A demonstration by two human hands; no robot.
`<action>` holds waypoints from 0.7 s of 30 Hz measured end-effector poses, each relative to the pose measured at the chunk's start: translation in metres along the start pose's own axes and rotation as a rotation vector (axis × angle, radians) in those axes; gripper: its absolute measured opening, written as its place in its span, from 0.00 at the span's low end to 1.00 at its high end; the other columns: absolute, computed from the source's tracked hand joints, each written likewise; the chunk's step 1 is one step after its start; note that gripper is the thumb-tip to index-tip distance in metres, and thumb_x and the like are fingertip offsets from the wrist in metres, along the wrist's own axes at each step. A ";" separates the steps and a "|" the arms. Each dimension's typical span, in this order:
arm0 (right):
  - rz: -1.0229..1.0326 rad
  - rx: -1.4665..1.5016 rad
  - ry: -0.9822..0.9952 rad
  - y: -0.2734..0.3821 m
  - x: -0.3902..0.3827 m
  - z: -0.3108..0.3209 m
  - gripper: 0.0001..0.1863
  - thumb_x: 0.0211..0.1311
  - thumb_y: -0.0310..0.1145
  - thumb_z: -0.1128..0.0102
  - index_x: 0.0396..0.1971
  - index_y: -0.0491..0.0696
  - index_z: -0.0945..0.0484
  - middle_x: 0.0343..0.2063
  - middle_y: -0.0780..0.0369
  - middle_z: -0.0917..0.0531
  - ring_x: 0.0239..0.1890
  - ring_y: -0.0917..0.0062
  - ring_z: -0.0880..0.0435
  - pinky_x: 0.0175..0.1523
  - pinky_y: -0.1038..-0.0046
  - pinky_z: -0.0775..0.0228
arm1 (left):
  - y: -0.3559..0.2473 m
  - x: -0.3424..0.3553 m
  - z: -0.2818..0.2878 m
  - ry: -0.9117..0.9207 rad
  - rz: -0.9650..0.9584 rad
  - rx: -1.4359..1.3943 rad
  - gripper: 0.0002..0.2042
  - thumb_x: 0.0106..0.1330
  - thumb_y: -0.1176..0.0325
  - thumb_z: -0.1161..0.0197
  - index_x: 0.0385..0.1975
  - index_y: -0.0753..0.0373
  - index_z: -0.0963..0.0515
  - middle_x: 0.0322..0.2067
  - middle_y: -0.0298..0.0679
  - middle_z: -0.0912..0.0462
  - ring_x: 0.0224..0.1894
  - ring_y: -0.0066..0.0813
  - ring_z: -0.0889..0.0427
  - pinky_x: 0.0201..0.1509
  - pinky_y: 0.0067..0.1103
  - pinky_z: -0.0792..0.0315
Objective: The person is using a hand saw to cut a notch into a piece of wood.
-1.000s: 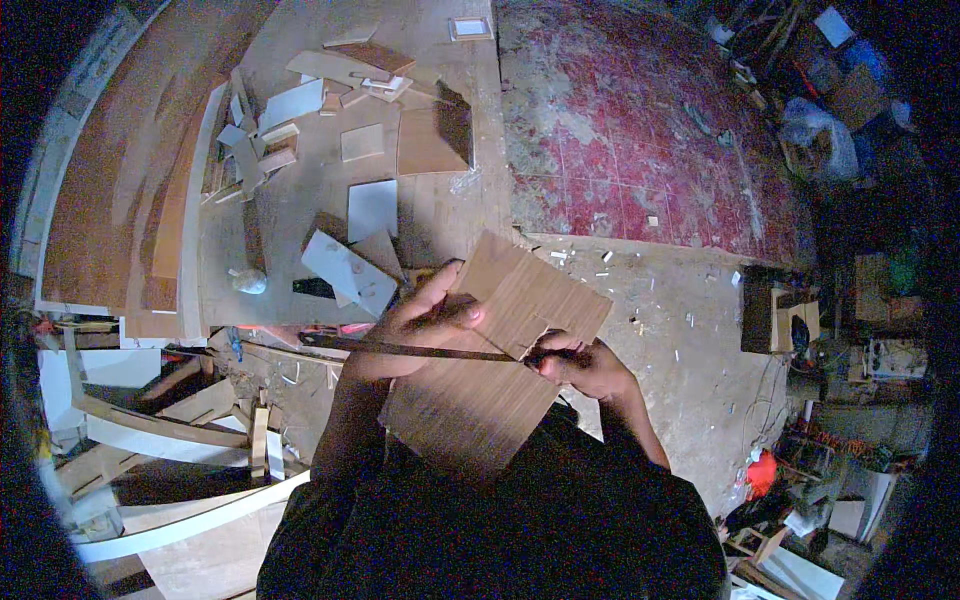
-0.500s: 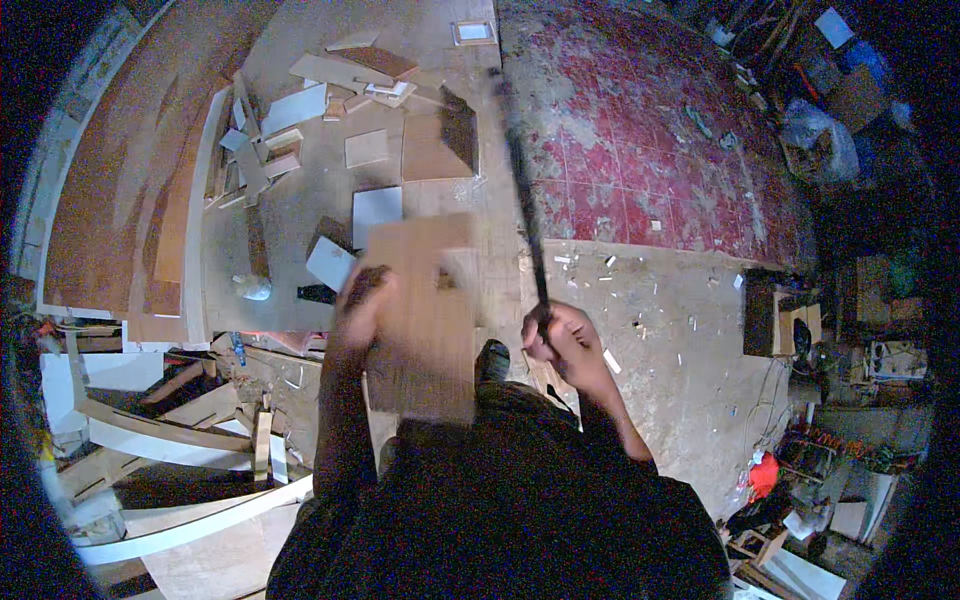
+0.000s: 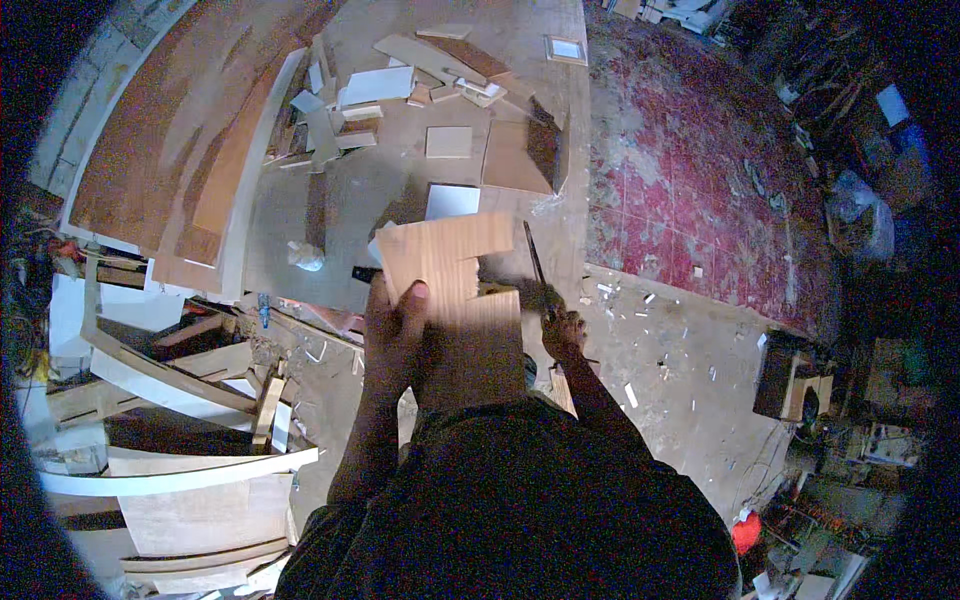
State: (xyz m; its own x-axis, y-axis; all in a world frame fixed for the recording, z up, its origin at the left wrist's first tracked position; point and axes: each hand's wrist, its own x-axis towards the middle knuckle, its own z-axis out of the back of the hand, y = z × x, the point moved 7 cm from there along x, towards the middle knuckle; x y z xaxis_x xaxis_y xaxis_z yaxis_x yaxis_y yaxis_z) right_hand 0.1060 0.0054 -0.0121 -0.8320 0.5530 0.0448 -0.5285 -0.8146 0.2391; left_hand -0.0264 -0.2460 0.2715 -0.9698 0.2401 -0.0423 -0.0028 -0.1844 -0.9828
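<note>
My left hand (image 3: 397, 325) is closed on the left edge of a flat wooden board (image 3: 440, 262), its thumb pressed on the face. A ragged-edged notch opens on the board's right side. The lower part of the board is in shadow and lies against my dark clothing. To the right of the board, my right hand (image 3: 564, 334) is closed around the lower end of a long, thin, dark tool (image 3: 536, 256). The tool points up and slightly left, apart from the notch in this view; its exact kind is hard to make out.
Wood offcuts (image 3: 440, 62) and a pale panel (image 3: 453, 201) lie on the work surface ahead. Large brown sheets (image 3: 150, 130) lean at the left, above a heap of curved strips (image 3: 180, 385). A worn red floor patch (image 3: 690, 170) and a small wooden box (image 3: 795, 380) are to the right.
The scene has shifted right and slightly down in view. The board has tilted and shows more sharply. The tool in my right hand appears shorter, and its tip has come down nearer the board.
</note>
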 end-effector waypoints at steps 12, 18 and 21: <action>0.375 1.356 0.675 0.099 0.019 0.263 0.29 0.67 0.56 0.52 0.47 0.42 0.26 0.41 0.62 0.22 0.47 0.75 0.25 0.55 0.70 0.33 | -0.039 0.001 -0.060 0.412 -0.027 -0.195 0.13 0.68 0.67 0.43 0.48 0.65 0.31 0.34 0.32 0.23 0.34 0.14 0.28 0.39 0.16 0.31; 0.166 1.311 0.728 0.090 0.012 0.275 0.32 0.64 0.55 0.46 0.57 0.44 0.30 0.53 0.61 0.24 0.55 0.74 0.28 0.62 0.70 0.37 | -0.059 -0.002 -0.091 0.562 -0.003 -0.180 0.13 0.68 0.69 0.43 0.50 0.65 0.32 0.34 0.29 0.23 0.33 0.11 0.27 0.37 0.14 0.31; 0.116 1.501 0.729 0.083 0.011 0.280 0.32 0.61 0.53 0.40 0.57 0.44 0.30 0.50 0.61 0.24 0.54 0.74 0.27 0.58 0.68 0.33 | -0.064 -0.007 -0.099 0.611 0.027 -0.233 0.14 0.68 0.69 0.43 0.51 0.64 0.32 0.37 0.31 0.22 0.36 0.14 0.25 0.40 0.16 0.29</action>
State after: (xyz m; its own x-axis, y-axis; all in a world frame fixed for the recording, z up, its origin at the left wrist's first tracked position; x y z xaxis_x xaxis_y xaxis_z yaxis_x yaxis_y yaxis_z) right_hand 0.1007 -0.0071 0.2802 -0.9791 -0.0367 -0.1998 -0.2021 0.2745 0.9401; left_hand 0.0049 -0.1418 0.3174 -0.6553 0.7494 -0.0946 0.1397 -0.0028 -0.9902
